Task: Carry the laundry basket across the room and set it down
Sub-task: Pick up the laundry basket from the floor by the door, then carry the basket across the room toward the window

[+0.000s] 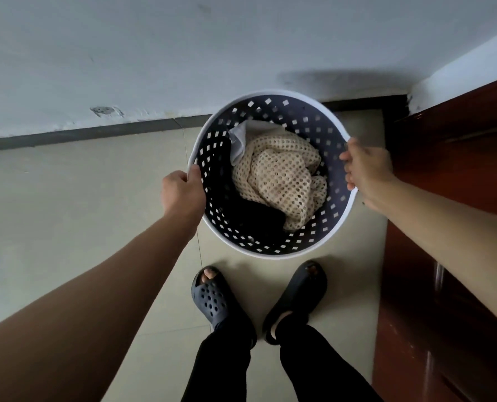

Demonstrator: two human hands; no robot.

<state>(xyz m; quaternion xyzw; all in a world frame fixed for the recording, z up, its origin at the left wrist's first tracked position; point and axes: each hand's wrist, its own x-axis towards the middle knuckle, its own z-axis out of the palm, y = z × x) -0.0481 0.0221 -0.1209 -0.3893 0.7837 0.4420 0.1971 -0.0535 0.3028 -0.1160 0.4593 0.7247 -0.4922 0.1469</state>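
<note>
A round laundry basket (270, 252) with a white rim and dark perforated walls is directly in front of my feet, close to the wall. Inside lie a cream mesh cloth (279, 181), a white piece and dark clothes. My left hand (183, 194) is closed around the basket's left rim, thumb inside. My right hand (366, 169) grips the right rim, fingers curled over the edge. Whether the basket touches the floor I cannot tell.
A white wall with a dark baseboard (96, 133) runs just beyond the basket. A reddish-brown wooden cabinet or door (450, 169) stands close on the right. My feet in dark slippers (212, 300) stand on pale floor tiles, with open floor to the left.
</note>
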